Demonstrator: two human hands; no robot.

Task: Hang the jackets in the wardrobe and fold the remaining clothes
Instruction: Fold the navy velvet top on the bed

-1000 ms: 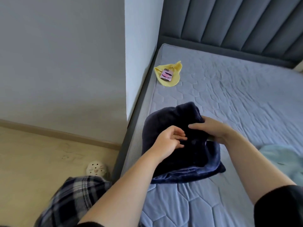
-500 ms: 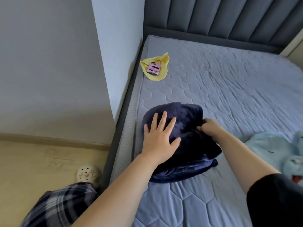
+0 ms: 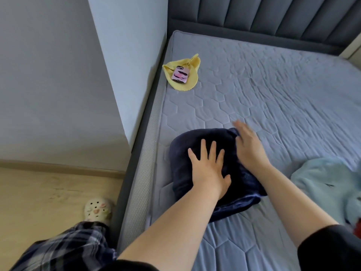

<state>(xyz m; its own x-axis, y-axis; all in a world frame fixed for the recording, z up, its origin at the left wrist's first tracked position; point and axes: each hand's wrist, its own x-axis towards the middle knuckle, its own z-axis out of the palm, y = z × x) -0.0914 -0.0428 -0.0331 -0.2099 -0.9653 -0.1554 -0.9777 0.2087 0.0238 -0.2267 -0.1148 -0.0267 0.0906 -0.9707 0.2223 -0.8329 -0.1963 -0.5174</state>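
Folded dark navy fleece garment [image 3: 183, 147] in a thick, rounded bundle on the light grey quilted mattress [image 3: 273, 98], close to its left edge and in the near half of the bed. Flat on top of the bundle, the left hand [image 3: 209, 171] — palm down, fingers [image 3: 203, 151] straight and fanned apart, thumb out to the right. Laid against the bundle's far right corner, the right hand [image 3: 249, 148], palm down too; fingers straight and close together, tips blurred and reaching past the fabric over the mattress — touching it or not, cannot tell. No curl round the cloth in either hand.

To the right, near the frame edge and apart from the bundle, a pale blue fluffy garment [image 3: 322, 184] lying loose on the mattress. Toward the far left corner of the bed, a crumpled yellow cloth [image 3: 194, 83] with a pink-cased phone [image 3: 179, 74] on top of it. Behind the mattress, a dark grey padded headboard with upright channels [image 3: 273, 14]. Along the left side, a plain grey wall [image 3: 58, 75] above a light wooden floor [image 3: 39, 202]. On that floor, just beside the bed frame, a cream perforated clog [image 3: 97, 209] below a dark plaid trouser leg [image 3: 68, 249]. On the right forearm, a black sleeve [image 3: 332, 249].
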